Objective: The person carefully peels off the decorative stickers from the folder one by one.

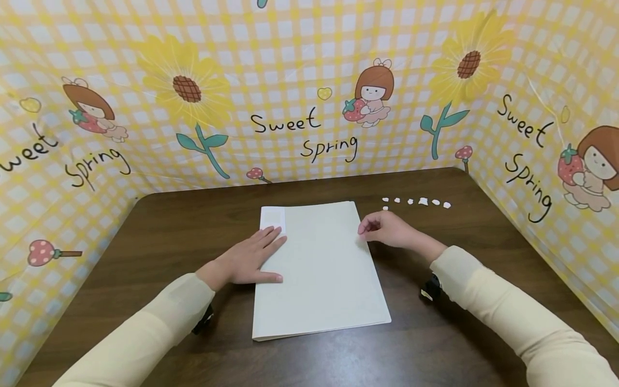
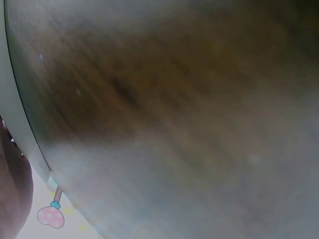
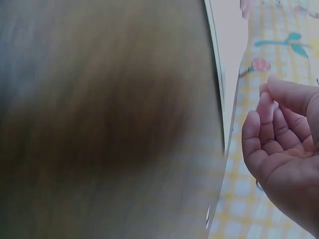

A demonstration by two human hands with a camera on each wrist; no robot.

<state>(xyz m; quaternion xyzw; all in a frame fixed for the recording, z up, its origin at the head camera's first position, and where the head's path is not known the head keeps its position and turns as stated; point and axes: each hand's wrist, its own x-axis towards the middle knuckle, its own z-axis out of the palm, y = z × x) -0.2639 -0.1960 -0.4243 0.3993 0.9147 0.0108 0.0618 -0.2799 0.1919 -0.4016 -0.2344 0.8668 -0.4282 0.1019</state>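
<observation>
**White folder flat and shut; work judged under way, completion unconfirmed**

The folder, or possibly a stack of sheets, lies at the middle of the counter, its lower edge showing more than one layer. A small white label is on its upper left corner.

Left hand: fingers spread, resting across the folder's left edge, fingertips by the label; nothing gripped.

Right hand: thumb and fingertip brought together at the folder's right edge. Whether anything is pinched between them cannot be told.

Done, as far as shown: seven small white pieces are set out beyond the right hand, six in a row and one just below the row's left end. Left: apparently some handling at the right edge; the amount cannot be determined.
</observation>
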